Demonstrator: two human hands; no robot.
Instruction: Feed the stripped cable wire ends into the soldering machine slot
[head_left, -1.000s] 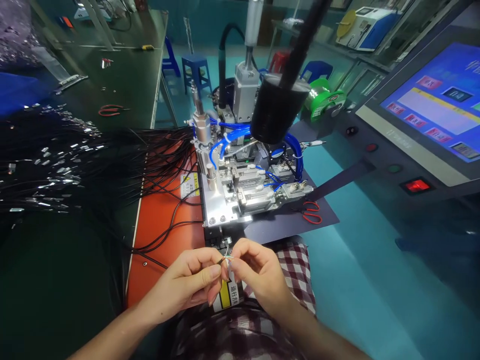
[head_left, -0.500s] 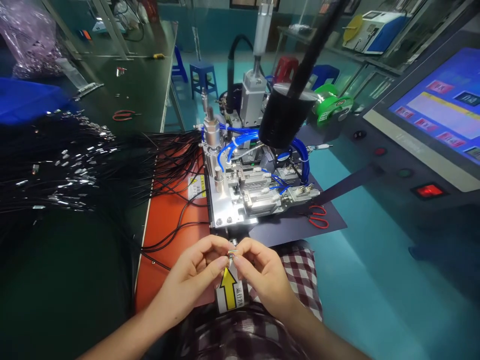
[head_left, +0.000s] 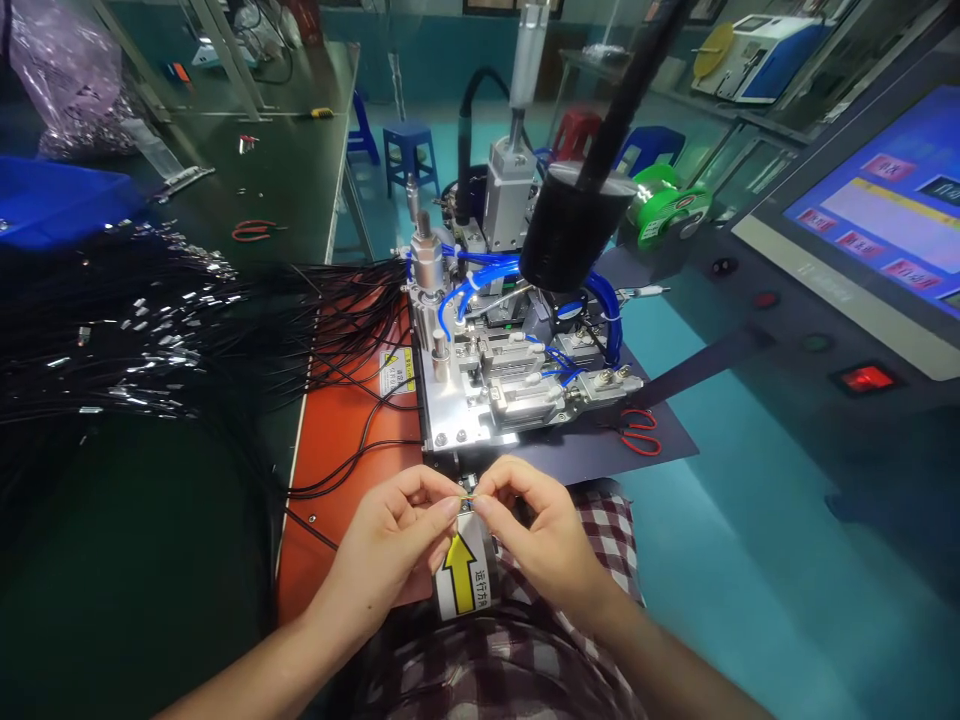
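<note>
My left hand (head_left: 401,530) and my right hand (head_left: 536,530) meet fingertip to fingertip in front of the metal machine (head_left: 517,380). Between their pinched thumbs and forefingers is a tiny thin piece (head_left: 466,497), yellowish or metallic, mostly covered by the fingertips. Both hands appear to grip it, one from each side. Just below the fingers lies a label with a yellow arrow (head_left: 460,575), partly behind my left hand.
Bundles of black cables (head_left: 150,330) spread over the left table and the orange mat (head_left: 337,430). Red-handled scissors (head_left: 641,432) lie right of the machine. A control screen (head_left: 885,210) stands at the right, and a black cylinder (head_left: 574,230) hangs over the machine.
The fingertips have risen slightly, and the small piece between them now shows as a thinner sliver. The whole view has shifted a little.
</note>
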